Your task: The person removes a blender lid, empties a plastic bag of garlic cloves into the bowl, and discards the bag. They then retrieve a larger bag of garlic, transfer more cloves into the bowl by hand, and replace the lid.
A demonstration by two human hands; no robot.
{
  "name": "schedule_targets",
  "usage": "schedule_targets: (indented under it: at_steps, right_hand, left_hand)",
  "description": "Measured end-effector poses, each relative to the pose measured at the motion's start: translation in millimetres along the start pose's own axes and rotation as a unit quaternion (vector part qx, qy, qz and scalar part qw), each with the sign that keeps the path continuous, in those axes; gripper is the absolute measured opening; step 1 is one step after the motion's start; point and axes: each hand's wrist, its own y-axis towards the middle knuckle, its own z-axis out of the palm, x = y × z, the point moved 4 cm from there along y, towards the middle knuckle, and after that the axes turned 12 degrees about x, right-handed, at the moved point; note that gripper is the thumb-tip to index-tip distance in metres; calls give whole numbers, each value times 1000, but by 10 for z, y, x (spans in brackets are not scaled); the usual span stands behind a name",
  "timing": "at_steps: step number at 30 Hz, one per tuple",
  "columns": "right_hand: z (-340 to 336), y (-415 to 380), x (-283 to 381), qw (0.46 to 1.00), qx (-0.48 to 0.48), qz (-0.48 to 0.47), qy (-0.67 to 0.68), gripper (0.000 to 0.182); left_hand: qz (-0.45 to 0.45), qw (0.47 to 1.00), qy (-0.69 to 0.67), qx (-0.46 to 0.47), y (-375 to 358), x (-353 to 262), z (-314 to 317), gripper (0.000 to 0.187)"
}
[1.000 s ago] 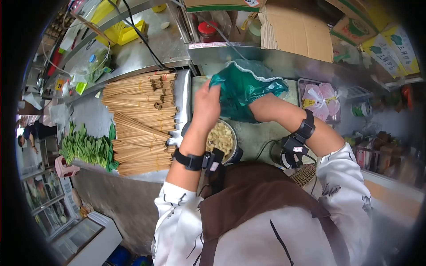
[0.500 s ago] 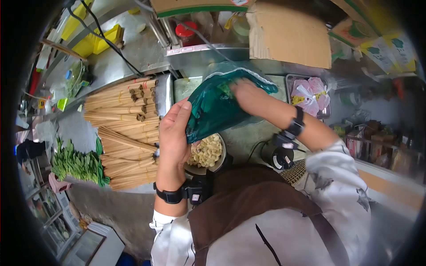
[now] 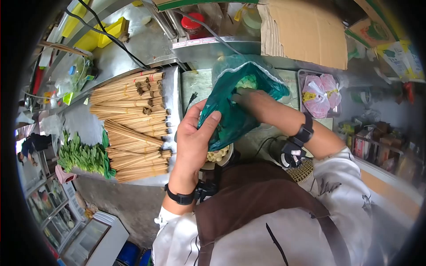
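Observation:
A teal plastic bag [image 3: 230, 116] hangs open over the work surface, its left edge pinched between the thumb and fingers of my left hand [image 3: 197, 131]. My right hand [image 3: 253, 103] reaches into the bag's mouth, its fingers dark and blurred against the plastic, so their grip is hidden. Pale green pieces [image 3: 247, 82] show inside the bag, just beyond my right fingers. Below the bag, partly covered by it, a bowl [image 3: 228, 158] holds pale cream pieces [image 3: 217, 154].
Bundled wooden skewers [image 3: 133, 128] lie left of the bag, with leafy greens [image 3: 84, 153] beyond them. A metal tray [image 3: 339, 108] holds pink bags [image 3: 317, 99] at right. Cardboard [image 3: 306, 33] and a red-lidded jar [image 3: 192, 22] stand behind. A person [image 3: 33, 144] shows far left.
The view has shifted slightly. The bag's mouth is wider, showing the pale green pieces, and the bag covers more of the bowl. My right hand is still inside it.

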Motion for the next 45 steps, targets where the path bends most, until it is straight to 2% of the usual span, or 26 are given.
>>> schedule_targets:
  at_steps: [1,4,7,8,10,12,13,14,15,18,20,23,27,30,33,39,42,45]
  right_hand:
    - [46,117,-36,999,15,37,-2,46]
    - [70,308,-119,997,66,3,-40,35]
    - [-149,365,-257,967,189,57,164,24]
    - [-123,427,-419,970,101,26,220,24]
    - [10,612,-858,942,-70,-57,322,23]
    - [-18,593,-937,972,-80,2,223,23]
    - [-47,573,-917,984,-61,38,164,23]
    - [-79,572,-912,990,-45,65,115,23]
    - [-111,602,-893,993,-30,85,74,23]
    - [-131,561,-884,990,-2,140,-3,23]
    - [-152,415,-977,982,12,186,-23,23]
    - [-150,298,-1069,972,23,226,-51,24]
    - [-157,234,-1090,966,26,250,-66,24]
    - [-147,211,-1081,963,26,256,-76,24]
    - [-120,191,-1072,961,26,262,-86,24]
    - [-71,165,-1015,960,19,264,-95,25]
    - [-59,201,-957,960,14,261,-100,25]
    - [-68,207,-911,960,11,258,-104,26]
  left_hand:
    - [9,1000,5,-4,9,-11,10,33]
    - [25,999,7,-34,72,-77,-4,32]
    - [29,998,-45,-23,129,-207,-85,31]
    - [32,997,-70,-13,142,-268,-108,30]
    - [26,998,-37,-37,166,-303,-67,26]
    - [15,998,51,-21,199,-221,-46,25]
    - [25,992,123,8,209,-241,13,22]
    - [49,990,131,20,233,-174,32,20]
    - [89,992,59,60,275,-70,64,20]
    - [100,990,84,49,285,-59,55,20]
    - [108,993,14,50,381,72,13,22]
    - [63,997,19,42,213,-116,36,23]
    - [54,997,23,51,150,-85,74,24]
    - [101,993,43,36,195,-1,8,25]
    - [111,993,32,23,139,29,-47,29]
    - [37,995,94,-22,-38,96,-228,40]
    - [19,994,85,-62,-166,253,-442,43]
    - [12,999,11,-46,-282,599,-726,40]
